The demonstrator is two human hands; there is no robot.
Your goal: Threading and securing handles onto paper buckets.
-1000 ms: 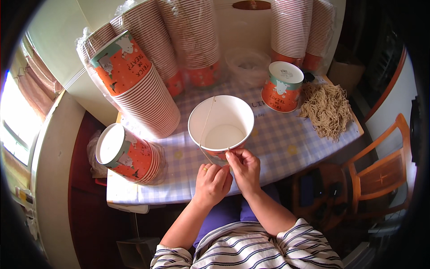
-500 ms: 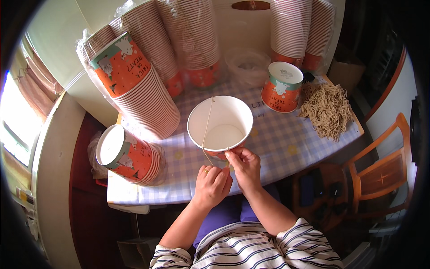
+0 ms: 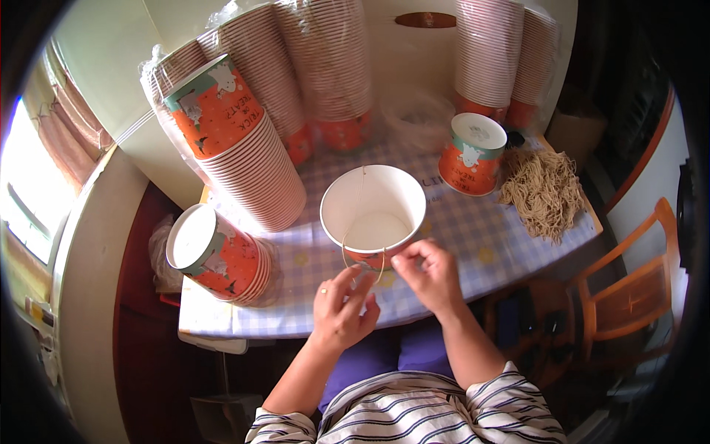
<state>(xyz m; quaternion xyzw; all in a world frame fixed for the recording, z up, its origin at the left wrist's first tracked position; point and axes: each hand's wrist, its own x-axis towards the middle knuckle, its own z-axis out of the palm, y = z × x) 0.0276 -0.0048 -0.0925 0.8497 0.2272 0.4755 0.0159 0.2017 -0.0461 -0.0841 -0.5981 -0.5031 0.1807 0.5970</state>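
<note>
An open white-lined paper bucket [image 3: 336,200] with an orange printed outside stands in front of me. Thin tan string [image 3: 345,255] runs from a hole in its far rim, across the opening, and hangs in a slack loop at its near side, where it meets the near rim. My left hand [image 3: 344,307] is below the near rim with its fingers spread beside the loop; I see nothing gripped in it. Just right of the near rim is my right hand [image 3: 430,277], thumb and forefinger bent and slightly apart, with nothing visible between them.
Tall nested stacks of paper buckets [image 3: 251,177] fill the back left. A shorter bucket stack [image 3: 229,259] leans at left. An upside-down bucket [image 3: 470,163] stands by a heap of tan string [image 3: 546,196] at right. A wooden chair [image 3: 629,296] is beyond the checked tablecloth [image 3: 296,292].
My hands have moved apart. The right hand has come off the bucket's near rim toward the right, and the left fingers have spread. The string now hangs slack in a loop.
</note>
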